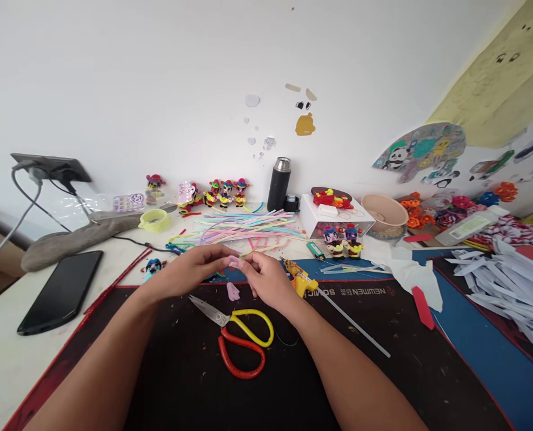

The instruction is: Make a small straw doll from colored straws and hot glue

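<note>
Over the far part of the black mat (176, 371), my left hand (201, 269) and my right hand (266, 278) meet at the fingertips. Both are closed in a pinch, and whatever sits between the fingers is too small and covered to name. A small lilac fuzzy piece (233, 291), bent into a loop, lies on the mat just below the fingers. Nearer to me rest scissors (224, 320) with one yellow and one red handle, blades parted. Beside my right wrist is a yellow glue gun (302, 281) with a long glue stick (360, 329) trailing from it.
Pastel pipe cleaners (248, 224) lie piled behind my hands. Small figurines (225, 194) and a black thermos (279, 184) stand along the wall. A phone (62, 293) is at left, a white box (333, 218) at back right, and paper strips (508, 293) at far right.
</note>
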Demonstrator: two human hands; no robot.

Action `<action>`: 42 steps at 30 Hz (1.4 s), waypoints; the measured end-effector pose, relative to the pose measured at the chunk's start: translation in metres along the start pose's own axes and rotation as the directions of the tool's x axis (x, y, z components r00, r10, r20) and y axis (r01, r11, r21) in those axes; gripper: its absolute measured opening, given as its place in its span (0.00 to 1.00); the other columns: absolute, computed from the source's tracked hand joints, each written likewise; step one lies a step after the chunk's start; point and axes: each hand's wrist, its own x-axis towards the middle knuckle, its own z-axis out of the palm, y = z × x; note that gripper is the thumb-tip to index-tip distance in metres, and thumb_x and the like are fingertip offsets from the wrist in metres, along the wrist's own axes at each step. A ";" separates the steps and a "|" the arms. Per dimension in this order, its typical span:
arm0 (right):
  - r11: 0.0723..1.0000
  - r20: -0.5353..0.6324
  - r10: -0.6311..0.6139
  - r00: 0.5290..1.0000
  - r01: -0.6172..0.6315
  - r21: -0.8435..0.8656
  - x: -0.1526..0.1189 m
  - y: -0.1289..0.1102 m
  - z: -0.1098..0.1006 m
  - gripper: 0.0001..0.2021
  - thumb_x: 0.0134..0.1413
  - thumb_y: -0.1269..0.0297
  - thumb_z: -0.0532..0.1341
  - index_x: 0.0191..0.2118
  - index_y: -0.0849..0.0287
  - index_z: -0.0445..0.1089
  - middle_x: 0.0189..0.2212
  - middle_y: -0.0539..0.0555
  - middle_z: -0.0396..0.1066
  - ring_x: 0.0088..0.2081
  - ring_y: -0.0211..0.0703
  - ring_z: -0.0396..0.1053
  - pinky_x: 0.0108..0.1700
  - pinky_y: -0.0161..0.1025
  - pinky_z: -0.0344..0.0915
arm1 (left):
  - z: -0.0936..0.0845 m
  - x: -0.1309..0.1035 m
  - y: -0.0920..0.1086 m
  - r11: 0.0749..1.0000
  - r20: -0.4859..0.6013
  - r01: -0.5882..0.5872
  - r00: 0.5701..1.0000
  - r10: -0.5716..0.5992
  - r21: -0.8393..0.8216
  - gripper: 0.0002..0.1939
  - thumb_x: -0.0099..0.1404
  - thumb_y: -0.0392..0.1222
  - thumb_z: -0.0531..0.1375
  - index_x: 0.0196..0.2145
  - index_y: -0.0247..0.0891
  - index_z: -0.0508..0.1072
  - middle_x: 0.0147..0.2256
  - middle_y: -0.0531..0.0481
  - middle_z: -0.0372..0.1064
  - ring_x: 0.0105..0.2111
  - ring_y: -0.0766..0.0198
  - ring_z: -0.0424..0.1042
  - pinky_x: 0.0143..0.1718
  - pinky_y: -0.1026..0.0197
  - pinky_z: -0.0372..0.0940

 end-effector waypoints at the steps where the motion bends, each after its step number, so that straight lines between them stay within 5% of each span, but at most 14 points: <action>1: 1.000 -0.002 -0.003 1.000 0.003 0.001 0.000 0.000 0.000 0.12 0.71 0.53 0.60 0.39 0.55 0.71 0.17 0.43 0.65 0.17 0.36 0.63 0.24 0.35 0.57 | 0.000 0.000 0.002 0.999 0.007 0.000 1.000 0.000 -0.034 0.23 0.72 0.60 0.57 0.51 0.44 0.80 0.49 0.47 0.81 0.46 0.52 0.77 0.49 0.55 0.70; 7: 0.997 0.016 0.011 1.000 -0.012 0.080 0.001 0.000 0.000 0.11 0.71 0.55 0.59 0.40 0.55 0.70 0.16 0.42 0.64 0.16 0.36 0.62 0.23 0.34 0.58 | 0.008 0.002 0.003 1.000 -0.055 -0.019 0.998 0.018 -0.024 0.18 0.66 0.55 0.65 0.47 0.43 0.82 0.45 0.48 0.83 0.45 0.52 0.79 0.48 0.56 0.71; 19: 0.974 0.069 0.025 0.997 -0.040 0.222 -0.001 -0.005 -0.001 0.16 0.68 0.48 0.60 0.36 0.56 0.68 0.15 0.41 0.63 0.15 0.35 0.61 0.23 0.33 0.58 | 0.014 0.003 0.001 0.988 -0.169 0.014 0.985 0.013 0.155 0.16 0.68 0.52 0.61 0.42 0.43 0.86 0.34 0.51 0.83 0.33 0.57 0.78 0.39 0.60 0.70; 26: 0.970 0.056 0.034 0.998 -0.046 0.239 -0.001 -0.006 -0.001 0.16 0.67 0.47 0.61 0.37 0.56 0.68 0.16 0.41 0.63 0.15 0.35 0.61 0.22 0.33 0.59 | 0.014 0.002 -0.002 0.999 -0.109 -0.005 0.994 0.000 -0.043 0.21 0.69 0.59 0.63 0.46 0.41 0.83 0.42 0.47 0.83 0.38 0.56 0.77 0.40 0.59 0.70; 34: 0.972 0.059 0.030 0.998 -0.043 0.230 -0.001 -0.009 0.000 0.15 0.67 0.49 0.63 0.37 0.57 0.69 0.15 0.41 0.63 0.15 0.34 0.60 0.22 0.33 0.57 | 0.015 0.004 -0.004 0.984 -0.115 0.044 0.991 -0.064 -0.170 0.20 0.67 0.59 0.64 0.38 0.38 0.82 0.30 0.50 0.78 0.30 0.61 0.74 0.34 0.60 0.70; 42: 0.952 0.084 0.011 0.996 -0.036 0.303 -0.002 -0.011 -0.001 0.17 0.65 0.46 0.64 0.36 0.56 0.67 0.16 0.41 0.64 0.15 0.34 0.60 0.21 0.33 0.56 | 0.015 0.004 -0.001 0.956 -0.110 0.010 0.993 -0.044 -0.292 0.19 0.66 0.59 0.67 0.36 0.37 0.80 0.30 0.50 0.77 0.28 0.64 0.73 0.33 0.61 0.71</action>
